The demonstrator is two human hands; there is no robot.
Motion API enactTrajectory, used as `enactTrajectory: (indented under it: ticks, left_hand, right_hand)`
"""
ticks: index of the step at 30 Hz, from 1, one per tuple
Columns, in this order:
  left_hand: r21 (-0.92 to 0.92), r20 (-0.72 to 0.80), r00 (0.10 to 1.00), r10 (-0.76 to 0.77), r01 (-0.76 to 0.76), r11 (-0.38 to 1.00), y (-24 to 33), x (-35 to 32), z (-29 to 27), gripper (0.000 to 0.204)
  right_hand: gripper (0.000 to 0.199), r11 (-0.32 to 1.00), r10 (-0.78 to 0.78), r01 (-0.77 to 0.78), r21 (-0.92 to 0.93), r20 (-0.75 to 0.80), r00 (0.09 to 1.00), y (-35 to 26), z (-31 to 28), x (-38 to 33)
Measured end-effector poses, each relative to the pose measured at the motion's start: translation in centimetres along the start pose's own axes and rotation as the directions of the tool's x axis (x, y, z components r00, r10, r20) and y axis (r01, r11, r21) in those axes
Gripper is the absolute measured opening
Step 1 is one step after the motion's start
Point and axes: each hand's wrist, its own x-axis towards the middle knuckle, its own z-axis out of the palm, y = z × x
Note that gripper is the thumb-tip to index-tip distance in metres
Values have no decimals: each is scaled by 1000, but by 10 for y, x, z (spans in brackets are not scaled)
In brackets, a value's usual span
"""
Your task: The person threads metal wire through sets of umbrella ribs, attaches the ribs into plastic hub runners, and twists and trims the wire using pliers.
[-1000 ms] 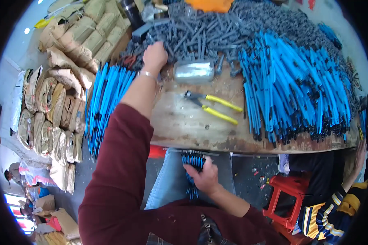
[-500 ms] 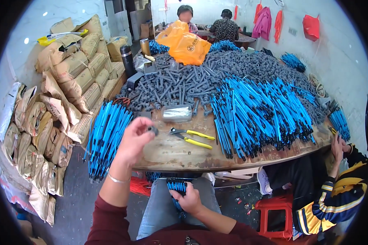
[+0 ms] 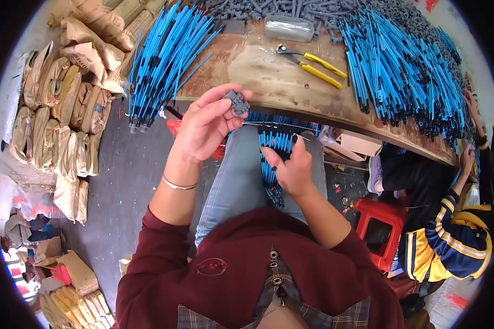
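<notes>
Near the table's front edge, my left hand (image 3: 206, 122) pinches a small cluster of grey plastic fittings (image 3: 237, 103) between thumb and fingers, palm turned up. My right hand (image 3: 292, 167) is closed on a bundle of thin blue tubes with black ends (image 3: 278, 141), over my lap. A slender light-coloured rod (image 3: 256, 124) stretches across just above this bundle. Another fine strand sticks out by the right fingers; what it is I cannot tell. The two hands are apart, the left one higher and nearer the table.
On the wooden table (image 3: 247, 71) lie yellow-handled pliers (image 3: 313, 66), a clear plastic box (image 3: 289, 28), grey fittings and heaps of blue tubes (image 3: 406, 66). Brown sacks (image 3: 55, 126) stack up at left. A person (image 3: 450, 236) works at right beside a red stool (image 3: 376, 219).
The view has tipped downward, showing more of my lap. My left hand has come closer to the bundle, and the grey pieces in it show more plainly. My right hand keeps hold of the tubes.
</notes>
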Motion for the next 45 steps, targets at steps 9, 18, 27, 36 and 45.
enactTrajectory:
  ticks: [9, 18, 27, 36, 45]
  left_hand:
    - [66, 36, 999, -8, 6, 998, -13, -6, -4, 36]
    - [122, 64, 997, -42, 34, 992, -15, 2, -2, 36]
    - [160, 101, 995, -23, 7, 987, -16, 1, -7, 33]
    - [147, 138, 990, -33, 13, 989, -13, 4, -9, 37]
    - [533, 94, 978, 189, -210, 820, -22, -12, 6, 54]
  right_hand:
    - [35, 998, 16, -17, 54, 29, 999, -3, 1, -4]
    - [45, 993, -110, 108, 38, 42, 993, 3, 1, -2]
    - [34, 995, 34, -39, 88, 58, 998, -2, 2, -2]
    - [35, 992, 96, -103, 73, 90, 991, -7, 1, 1]
    - [38, 997, 30, -33, 68, 39, 999, -6, 4, 4]
